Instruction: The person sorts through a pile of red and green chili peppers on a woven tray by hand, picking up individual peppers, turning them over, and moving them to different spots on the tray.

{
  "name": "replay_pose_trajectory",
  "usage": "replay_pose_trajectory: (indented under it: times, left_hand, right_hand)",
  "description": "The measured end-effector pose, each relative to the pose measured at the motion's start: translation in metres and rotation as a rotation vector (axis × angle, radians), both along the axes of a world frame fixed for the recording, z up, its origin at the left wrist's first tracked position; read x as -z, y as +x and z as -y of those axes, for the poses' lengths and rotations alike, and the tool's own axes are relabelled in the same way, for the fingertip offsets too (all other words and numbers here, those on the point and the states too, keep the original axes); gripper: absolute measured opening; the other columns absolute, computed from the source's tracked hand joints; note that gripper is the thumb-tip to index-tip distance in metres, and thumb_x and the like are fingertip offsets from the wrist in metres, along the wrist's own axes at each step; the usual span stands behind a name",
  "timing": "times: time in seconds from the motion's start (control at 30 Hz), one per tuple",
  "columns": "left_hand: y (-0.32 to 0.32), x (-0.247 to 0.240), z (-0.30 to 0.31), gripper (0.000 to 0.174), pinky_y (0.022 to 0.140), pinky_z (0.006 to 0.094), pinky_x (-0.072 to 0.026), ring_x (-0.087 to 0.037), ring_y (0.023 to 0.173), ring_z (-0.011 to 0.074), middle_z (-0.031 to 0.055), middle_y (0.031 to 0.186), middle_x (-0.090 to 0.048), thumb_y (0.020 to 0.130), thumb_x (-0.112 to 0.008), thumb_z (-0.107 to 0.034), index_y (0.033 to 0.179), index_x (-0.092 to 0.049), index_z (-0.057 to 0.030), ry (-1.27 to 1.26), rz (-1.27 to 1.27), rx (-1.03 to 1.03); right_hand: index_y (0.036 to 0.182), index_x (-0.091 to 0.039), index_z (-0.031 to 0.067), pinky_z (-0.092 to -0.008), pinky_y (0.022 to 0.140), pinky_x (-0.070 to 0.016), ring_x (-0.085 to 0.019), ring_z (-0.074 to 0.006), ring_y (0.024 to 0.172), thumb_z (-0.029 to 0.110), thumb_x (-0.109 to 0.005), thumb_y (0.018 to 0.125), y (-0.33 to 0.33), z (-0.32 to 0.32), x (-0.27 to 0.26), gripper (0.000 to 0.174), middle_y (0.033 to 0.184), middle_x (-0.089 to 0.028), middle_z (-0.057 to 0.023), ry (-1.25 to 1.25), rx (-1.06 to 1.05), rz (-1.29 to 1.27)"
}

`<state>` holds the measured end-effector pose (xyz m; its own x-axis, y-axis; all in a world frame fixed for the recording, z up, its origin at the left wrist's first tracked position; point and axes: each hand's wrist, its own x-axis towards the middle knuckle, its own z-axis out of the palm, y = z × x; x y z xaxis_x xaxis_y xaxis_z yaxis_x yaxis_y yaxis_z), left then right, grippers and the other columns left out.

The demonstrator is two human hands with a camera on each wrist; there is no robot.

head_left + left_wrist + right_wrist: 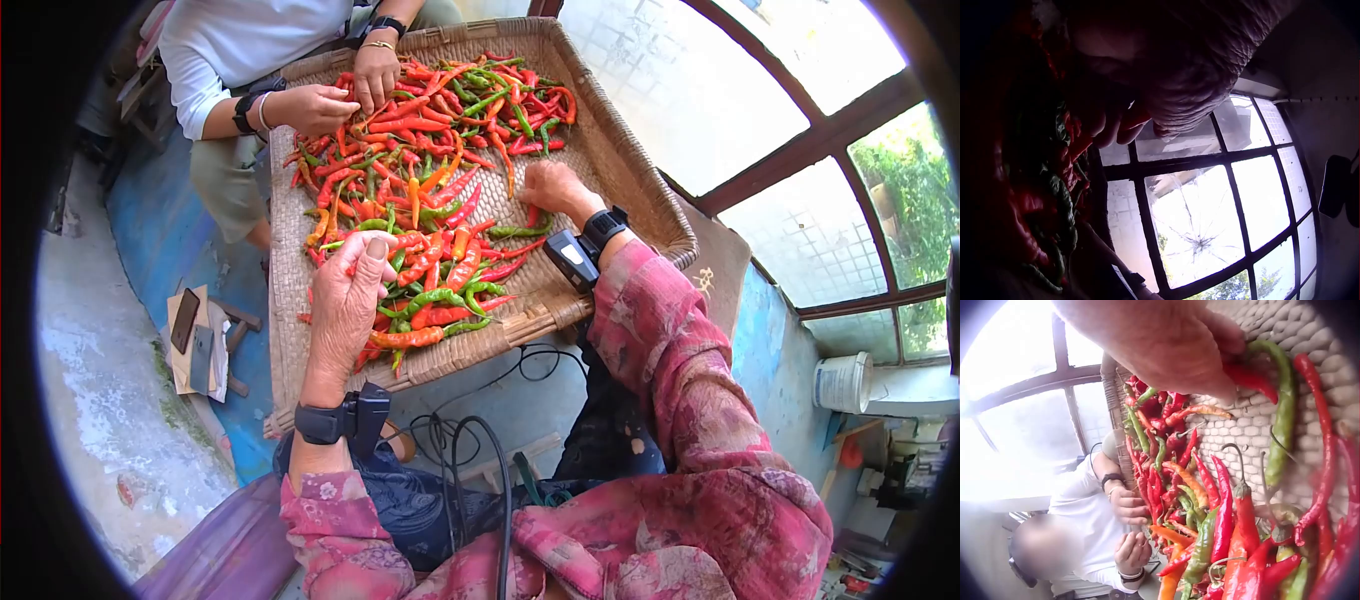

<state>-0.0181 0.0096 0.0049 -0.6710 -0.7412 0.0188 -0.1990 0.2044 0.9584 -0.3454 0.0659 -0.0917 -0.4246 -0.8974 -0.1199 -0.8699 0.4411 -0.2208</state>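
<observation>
Red, green and orange chili peppers [430, 120] are heaped in a woven tray [625, 150]. Over the near part of the heap is my left hand [350, 285], its thumb and fingers drawn together. In the dark left wrist view, a red chili pepper [1137, 116] shows between the fingers of that hand. Toward the tray's right side, my right hand [558, 190] grips a red chili pepper [1254, 381], whose tip sticks out below the fingers. A curved green chili pepper [1282, 419] lies on the weave right beside it.
Across the tray, another person's hands [325, 108] work over the far peppers. Black cables [450, 440] hang below the near rim. A stool with phones [195, 340] on it stands at left, a white bucket [843, 383] at right, near the windows.
</observation>
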Motion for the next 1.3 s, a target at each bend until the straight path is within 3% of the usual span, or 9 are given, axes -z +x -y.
replay_pose_trajectory:
  times: [0.17, 0.2, 0.3, 0.47, 0.63, 0.73, 0.83, 0.9, 1.3]
  left_hand:
    - [-0.001, 0.002, 0.0, 0.038, 0.054, 0.0198, -0.0382, -0.045, 0.058, 0.0044, -0.0013, 0.067, -0.053, 0.093, -0.049, -0.041, 0.099, -0.061, -0.0051, -0.005, -0.017, -0.013]
    - [-0.001, 0.002, 0.0, 0.035, 0.053, 0.0195, -0.0379, -0.045, 0.058, 0.0042, -0.0014, 0.067, -0.053, 0.094, -0.049, -0.038, 0.1, -0.06, -0.0052, 0.005, -0.032, -0.033]
    - [-0.004, 0.0, -0.001, 0.027, 0.052, 0.019, -0.0376, -0.045, 0.057, 0.0037, -0.0013, 0.066, -0.053, 0.094, -0.049, -0.03, 0.1, -0.057, -0.0053, 0.028, -0.08, -0.086]
    - [-0.003, 0.0, 0.001, 0.014, 0.052, 0.0192, -0.0383, -0.045, 0.056, 0.0034, -0.0013, 0.064, -0.053, 0.093, -0.05, -0.019, 0.094, -0.052, -0.0052, -0.031, -0.102, -0.161]
    - [-0.005, 0.0, -0.002, 0.014, 0.052, 0.0192, -0.0395, -0.047, 0.057, 0.0033, -0.001, 0.065, -0.054, 0.093, -0.05, -0.019, 0.095, -0.053, -0.0054, -0.019, -0.134, -0.169]
    - [-0.005, -0.004, 0.003, 0.015, 0.053, 0.019, -0.0405, -0.048, 0.058, 0.0031, -0.0009, 0.067, -0.054, 0.093, -0.051, -0.02, 0.095, -0.053, -0.0056, -0.011, -0.143, -0.184]
    - [0.0, -0.003, 0.004, 0.016, 0.053, 0.0187, -0.0405, -0.048, 0.059, 0.003, -0.0006, 0.067, -0.055, 0.094, -0.051, -0.022, 0.095, -0.053, -0.0057, 0.006, -0.117, -0.169]
    - [-0.001, -0.006, 0.002, 0.017, 0.054, 0.0187, -0.0411, -0.049, 0.06, 0.0032, -0.0001, 0.068, -0.055, 0.094, -0.05, -0.022, 0.095, -0.054, -0.0056, 0.003, -0.105, -0.163]
    - [0.0, -0.011, -0.001, 0.016, 0.06, 0.0235, -0.0444, -0.054, 0.063, 0.0077, 0.0024, 0.067, -0.056, 0.093, -0.052, -0.02, 0.094, -0.055, -0.0034, -0.028, -0.125, -0.175]
  right_hand:
    - [0.092, -0.059, 0.0032, -0.0437, 0.069, -0.0514, -0.064, -0.0366, 0.079, 0.014, -0.058, 0.078, 0.016, 0.001, -0.041, 0.018, 0.086, -0.063, -0.0222, -0.194, 0.051, 0.187]
    - [0.097, -0.054, 0.0028, -0.0334, 0.051, -0.0498, -0.063, -0.0206, 0.062, 0.004, -0.052, 0.074, 0.018, 0.002, -0.044, 0.023, 0.07, -0.062, -0.0139, -0.284, 0.038, 0.266]
    - [0.098, -0.053, 0.0017, -0.0291, 0.047, -0.0487, -0.062, -0.0155, 0.057, 0.006, -0.056, 0.078, 0.043, -0.003, -0.076, 0.021, 0.068, -0.062, -0.0116, -0.355, 0.021, 0.5]
    - [0.079, -0.061, -0.0004, -0.0273, 0.051, -0.0528, -0.062, -0.0122, 0.054, 0.015, -0.065, 0.08, 0.049, 0.001, -0.097, 0.016, 0.062, -0.062, -0.0085, -0.287, -0.083, 0.67]
    - [0.131, -0.03, -0.0109, -0.0262, 0.054, -0.0547, -0.064, -0.0171, 0.068, 0.023, -0.066, 0.084, 0.046, 0.023, -0.092, 0.068, 0.085, -0.063, -0.0175, -0.979, -0.061, 1.246]
    - [0.138, -0.023, -0.0055, -0.0287, 0.062, -0.0547, -0.063, -0.0195, 0.085, 0.023, -0.06, 0.088, 0.046, 0.031, -0.086, 0.069, 0.104, -0.058, -0.0208, -0.777, 0.133, 0.986]
    - [0.138, -0.029, 0.0033, -0.0342, 0.068, -0.0543, -0.062, -0.0226, 0.089, 0.017, -0.064, 0.082, 0.045, 0.041, -0.067, 0.067, 0.114, -0.053, -0.02, -0.114, -0.098, 0.562]
    - [0.137, -0.031, 0.0103, -0.0388, 0.08, -0.0502, -0.058, -0.0302, 0.099, 0.009, -0.066, 0.075, 0.045, 0.043, -0.033, 0.072, 0.116, -0.051, -0.018, -0.202, -0.526, -0.034]
    - [0.108, -0.057, 0.0058, -0.0399, 0.08, -0.0497, -0.056, -0.0315, 0.1, 0.011, -0.059, 0.077, 0.086, 0.067, -0.034, 0.032, 0.11, -0.052, -0.0146, 0.09, -0.425, -0.292]
